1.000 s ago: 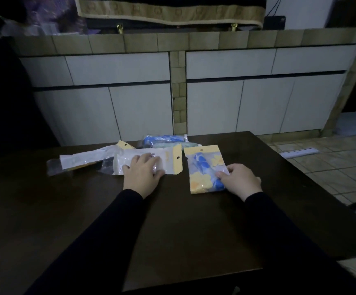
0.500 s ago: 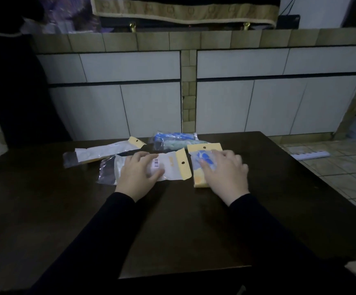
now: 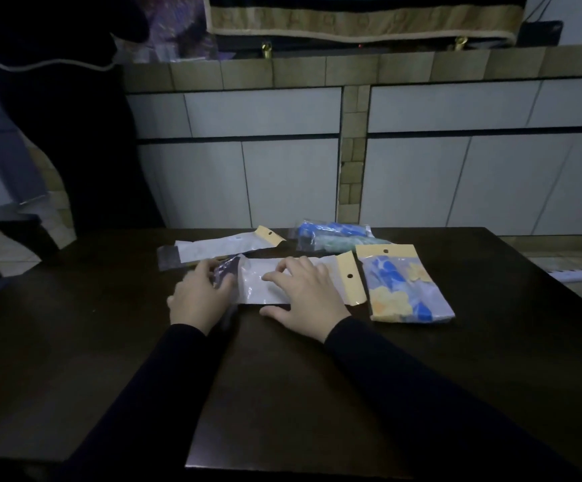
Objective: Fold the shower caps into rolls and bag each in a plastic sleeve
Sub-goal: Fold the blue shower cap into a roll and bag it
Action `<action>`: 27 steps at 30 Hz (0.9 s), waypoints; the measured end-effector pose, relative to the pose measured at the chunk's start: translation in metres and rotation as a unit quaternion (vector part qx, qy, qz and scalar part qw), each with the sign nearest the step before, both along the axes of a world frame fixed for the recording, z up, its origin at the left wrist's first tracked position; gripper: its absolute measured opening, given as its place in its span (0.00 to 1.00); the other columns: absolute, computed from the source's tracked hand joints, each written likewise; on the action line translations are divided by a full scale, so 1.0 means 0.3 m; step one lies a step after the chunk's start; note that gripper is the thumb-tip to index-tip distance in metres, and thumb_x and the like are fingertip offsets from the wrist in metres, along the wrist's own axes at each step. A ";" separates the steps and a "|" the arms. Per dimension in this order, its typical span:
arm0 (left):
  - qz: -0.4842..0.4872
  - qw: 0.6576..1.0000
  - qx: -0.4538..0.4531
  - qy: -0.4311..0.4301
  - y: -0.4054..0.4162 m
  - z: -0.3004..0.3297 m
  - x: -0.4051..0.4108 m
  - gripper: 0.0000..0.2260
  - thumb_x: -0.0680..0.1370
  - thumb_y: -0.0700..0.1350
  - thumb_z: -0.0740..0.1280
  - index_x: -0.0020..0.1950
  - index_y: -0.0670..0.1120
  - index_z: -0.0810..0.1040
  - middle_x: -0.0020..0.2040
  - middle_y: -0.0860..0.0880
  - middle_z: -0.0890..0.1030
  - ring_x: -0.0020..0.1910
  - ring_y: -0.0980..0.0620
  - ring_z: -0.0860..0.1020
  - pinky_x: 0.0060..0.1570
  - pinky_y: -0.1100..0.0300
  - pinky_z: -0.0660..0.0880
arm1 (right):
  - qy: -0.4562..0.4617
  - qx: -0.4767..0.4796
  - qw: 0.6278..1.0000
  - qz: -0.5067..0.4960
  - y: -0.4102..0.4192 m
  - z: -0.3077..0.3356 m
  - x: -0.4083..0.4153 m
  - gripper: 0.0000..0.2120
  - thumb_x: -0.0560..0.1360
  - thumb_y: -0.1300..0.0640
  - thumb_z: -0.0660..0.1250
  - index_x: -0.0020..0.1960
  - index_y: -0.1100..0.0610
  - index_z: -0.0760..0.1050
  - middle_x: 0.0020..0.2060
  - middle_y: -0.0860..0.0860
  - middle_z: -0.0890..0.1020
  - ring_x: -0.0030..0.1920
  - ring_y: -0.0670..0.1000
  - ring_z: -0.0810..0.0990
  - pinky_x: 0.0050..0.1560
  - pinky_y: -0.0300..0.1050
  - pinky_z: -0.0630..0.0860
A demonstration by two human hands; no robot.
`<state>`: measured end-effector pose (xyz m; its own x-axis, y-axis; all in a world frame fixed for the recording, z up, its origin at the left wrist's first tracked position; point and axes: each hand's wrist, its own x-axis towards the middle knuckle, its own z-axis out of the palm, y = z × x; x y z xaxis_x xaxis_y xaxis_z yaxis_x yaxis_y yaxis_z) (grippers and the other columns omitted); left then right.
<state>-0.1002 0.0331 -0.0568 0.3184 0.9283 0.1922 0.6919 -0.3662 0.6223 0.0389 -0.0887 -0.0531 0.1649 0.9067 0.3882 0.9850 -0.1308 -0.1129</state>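
A clear plastic sleeve with a yellow header lies flat across the middle of the dark table. My left hand grips its open left end, fingers curled on the plastic. My right hand rests flat on the sleeve's middle, fingers spread, pressing it down. To the right lies a bagged blue and yellow shower cap, apart from both hands. Behind it sit two rolled caps, one blue, one green. A second sleeve lies at the back left.
White cabinet doors with a tan tiled counter stand just beyond the table's far edge. A dark chair stands at the left. A white power strip lies on the floor tiles at the right.
My right hand left the bagged blue cap and moved left onto the clear sleeve. My left hand slid from the sleeve's middle to its left end. The camera panned left.
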 end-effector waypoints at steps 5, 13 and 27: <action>-0.079 0.982 -0.068 -0.155 -0.018 0.021 0.009 0.08 0.78 0.47 0.68 0.57 0.52 0.76 0.50 0.52 0.79 0.46 0.57 0.77 0.37 0.65 0.74 | -0.004 0.009 1.000 0.016 0.022 -0.018 0.007 0.27 0.75 0.36 0.62 0.71 0.45 0.66 0.61 0.47 0.70 0.61 0.49 0.66 0.60 0.48 0.64; -0.131 0.919 -0.166 -0.334 -0.011 0.043 -0.031 0.10 0.81 0.38 0.61 0.52 0.49 0.80 0.42 0.45 0.80 0.36 0.52 0.78 0.34 0.61 0.75 | 0.012 0.090 0.991 0.094 0.006 -0.027 -0.013 0.10 0.78 0.50 0.63 0.53 0.50 0.81 0.47 0.46 0.81 0.52 0.48 0.77 0.52 0.46 0.72; -0.299 0.916 -0.064 -0.260 -0.074 0.059 -0.035 0.22 0.70 0.41 0.76 0.61 0.57 0.78 0.53 0.62 0.81 0.52 0.71 0.76 0.49 0.72 0.76 | 0.260 0.150 0.945 0.131 -0.117 0.017 0.084 0.06 0.79 0.52 0.63 0.54 0.50 0.75 0.49 0.42 0.77 0.53 0.42 0.76 0.52 0.37 0.74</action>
